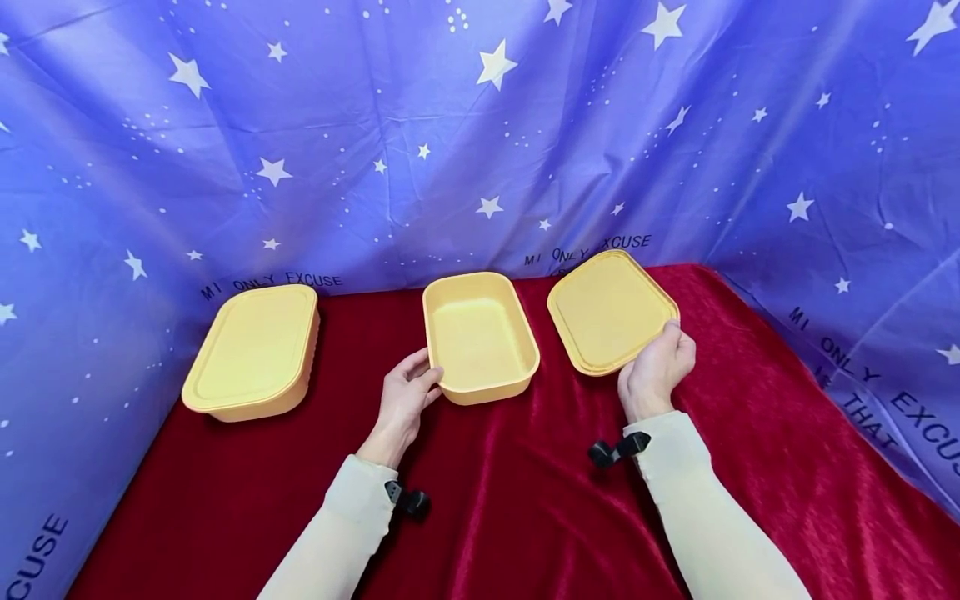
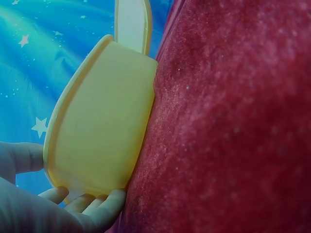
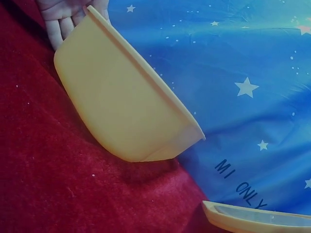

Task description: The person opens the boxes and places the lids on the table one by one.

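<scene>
A yellow rectangular food container [image 1: 472, 342] without a lid sits on the red cloth, its inside bare. My left hand [image 1: 406, 400] grips its near left corner, thumb at the rim and fingers against the outer wall; the left wrist view shows this hand [image 2: 73, 208] around the container's end [image 2: 99, 116]. To the right, my right hand [image 1: 657, 367] holds a yellow lid [image 1: 613, 312] by its near right edge, tilted with its broad face toward the head camera. The right wrist view shows the container [image 3: 121, 92] and part of the lid [image 3: 257, 221]; the right hand is outside it.
A second yellow container [image 1: 255, 350] with its lid on stands at the left of the table. Red velvet cloth [image 1: 480, 500] covers the table. Behind and at both sides hangs a blue curtain [image 1: 375, 125] with white stars and lettering.
</scene>
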`<state>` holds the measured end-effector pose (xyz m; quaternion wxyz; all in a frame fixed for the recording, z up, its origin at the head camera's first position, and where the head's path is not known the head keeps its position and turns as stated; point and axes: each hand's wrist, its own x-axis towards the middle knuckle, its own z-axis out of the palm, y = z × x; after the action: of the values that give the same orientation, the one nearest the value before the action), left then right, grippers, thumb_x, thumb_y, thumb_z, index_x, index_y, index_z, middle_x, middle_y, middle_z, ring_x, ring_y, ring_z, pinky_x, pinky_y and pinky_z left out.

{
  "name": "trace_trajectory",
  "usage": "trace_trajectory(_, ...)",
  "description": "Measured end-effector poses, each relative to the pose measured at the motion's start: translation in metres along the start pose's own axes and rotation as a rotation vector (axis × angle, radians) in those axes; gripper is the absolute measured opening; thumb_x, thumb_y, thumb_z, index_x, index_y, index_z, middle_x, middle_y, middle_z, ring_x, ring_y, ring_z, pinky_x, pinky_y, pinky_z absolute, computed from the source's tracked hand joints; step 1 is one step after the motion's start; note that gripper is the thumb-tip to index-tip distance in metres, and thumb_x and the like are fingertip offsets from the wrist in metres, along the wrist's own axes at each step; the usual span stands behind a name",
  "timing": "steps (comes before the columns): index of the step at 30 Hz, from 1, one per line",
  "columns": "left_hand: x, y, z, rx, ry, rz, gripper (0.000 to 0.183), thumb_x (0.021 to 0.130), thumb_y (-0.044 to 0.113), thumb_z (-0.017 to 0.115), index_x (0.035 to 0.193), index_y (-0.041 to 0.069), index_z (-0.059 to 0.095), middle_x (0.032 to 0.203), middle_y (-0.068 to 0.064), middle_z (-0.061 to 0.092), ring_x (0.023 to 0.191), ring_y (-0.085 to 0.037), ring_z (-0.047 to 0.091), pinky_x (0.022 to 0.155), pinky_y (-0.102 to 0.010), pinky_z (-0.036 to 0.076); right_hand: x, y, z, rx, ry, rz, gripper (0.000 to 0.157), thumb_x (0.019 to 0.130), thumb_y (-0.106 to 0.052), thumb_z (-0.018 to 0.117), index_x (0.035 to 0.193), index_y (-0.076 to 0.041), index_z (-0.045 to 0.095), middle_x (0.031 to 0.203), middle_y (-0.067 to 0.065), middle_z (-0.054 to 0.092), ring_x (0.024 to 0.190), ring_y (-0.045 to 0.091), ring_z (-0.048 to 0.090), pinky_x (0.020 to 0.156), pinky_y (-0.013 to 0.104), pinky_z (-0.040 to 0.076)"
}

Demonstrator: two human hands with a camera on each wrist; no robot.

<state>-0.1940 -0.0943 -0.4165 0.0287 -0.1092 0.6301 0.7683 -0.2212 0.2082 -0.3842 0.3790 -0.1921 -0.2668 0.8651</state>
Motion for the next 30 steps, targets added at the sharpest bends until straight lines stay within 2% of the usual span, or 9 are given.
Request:
trace_trajectory(12,0.0,-0.001,0.0,-0.007,-0.009,0.007,0.049,0.089,-0.001,0.06,0.137,0.003,0.05,0.133,-0.019,0.053,0.114,-0.027,0.056,0.087,-0.037,0.051,0.0,0.007,-0.006,-0.006,0.0,0.004,0.014,0.101,-0.008,0.043,0.09,0.0,0.047,0.109,0.017,0.06,0.101,0.025,0.06,0.088,0.032,0.048)
trace_trajectory(19,0.0,-0.001,0.001,0.001,0.001,0.012,0.048,0.088,0.0,0.061,0.135,0.005,0.052,0.132,-0.017,0.055,0.111,-0.024,0.058,0.086,-0.037,0.051,0.003,0.001,-0.01,-0.14,-0.027,-0.001,0.02,0.1,-0.008,0.046,0.08,-0.004,0.044,0.093,0.012,0.055,0.087,0.019,0.058,0.076,0.026,0.048)
trace_trajectory(23,0.0,-0.001,0.002,0.001,0.005,0.012,0.047,0.088,0.0,0.062,0.134,0.005,0.053,0.131,-0.017,0.055,0.11,-0.024,0.058,0.086,-0.037,0.051,0.007,-0.007,-0.014,-0.177,-0.075,0.075,0.018,0.1,-0.009,0.046,0.082,-0.005,0.043,0.091,0.011,0.055,0.08,0.017,0.059,0.066,0.026,0.051)
trace_trajectory(26,0.0,-0.001,0.002,0.004,0.002,0.01,0.048,0.088,0.0,0.062,0.135,0.005,0.052,0.132,-0.017,0.055,0.11,-0.024,0.058,0.088,-0.038,0.051,0.01,-0.015,-0.017,-0.259,-0.123,0.132,0.016,0.099,-0.01,0.048,0.084,-0.005,0.045,0.091,0.01,0.056,0.075,0.016,0.06,0.059,0.028,0.053)
trace_trajectory(30,-0.001,0.0,0.002,0.007,-0.002,0.007,0.048,0.088,0.001,0.062,0.135,0.006,0.053,0.131,-0.017,0.055,0.109,-0.023,0.058,0.088,-0.039,0.05,0.013,-0.023,-0.022,-0.416,-0.167,0.144,0.013,0.097,-0.01,0.051,0.086,-0.004,0.049,0.092,0.009,0.053,0.072,0.014,0.059,0.055,0.029,0.054)
